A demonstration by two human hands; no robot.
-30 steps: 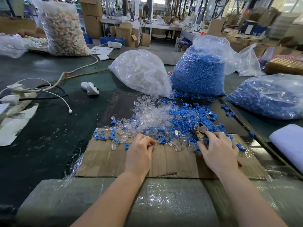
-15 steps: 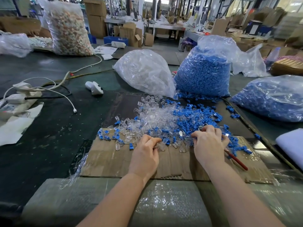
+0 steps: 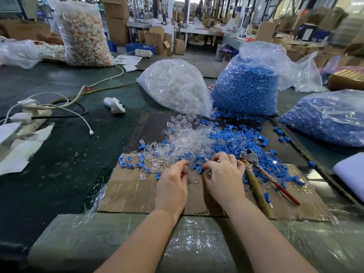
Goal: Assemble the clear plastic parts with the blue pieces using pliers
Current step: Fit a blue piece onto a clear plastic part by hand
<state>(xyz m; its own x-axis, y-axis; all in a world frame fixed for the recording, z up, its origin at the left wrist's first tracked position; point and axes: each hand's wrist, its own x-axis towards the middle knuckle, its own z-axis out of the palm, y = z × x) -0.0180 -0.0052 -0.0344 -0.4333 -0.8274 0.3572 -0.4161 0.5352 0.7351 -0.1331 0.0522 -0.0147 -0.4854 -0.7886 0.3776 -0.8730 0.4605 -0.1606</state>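
A dark green desk [image 3: 59,154] is seen from above, with a flat sheet of brown cardboard [image 3: 128,192] laid on it. On the cardboard's far half a loose heap of small clear plastic parts [image 3: 185,142] is mixed with small blue plastic pieces [image 3: 232,136].

Both hands are held close together at the near edge of the heap. The left hand [image 3: 172,186] has its fingers curled, and a clear part appears to be pinched at the fingertips. The right hand [image 3: 223,177] is also curled, its fingertips pressed in among clear and blue pieces; exactly what is gripped cannot be told.

The pliers with red and yellowed handles [image 3: 262,174] lie on the cardboard just beside the right hand, untouched, the metal head pointing into the blue pieces.

The step in hand is judged to be picking and mating one clear part with one blue piece by hand. The next move would call for the pair to be held steady in the left hand while the pliers are taken up by the right and closed on the joint.

Behind the heap stand a clear bag of clear parts [image 3: 175,87] and a bag of blue pieces [image 3: 246,89].
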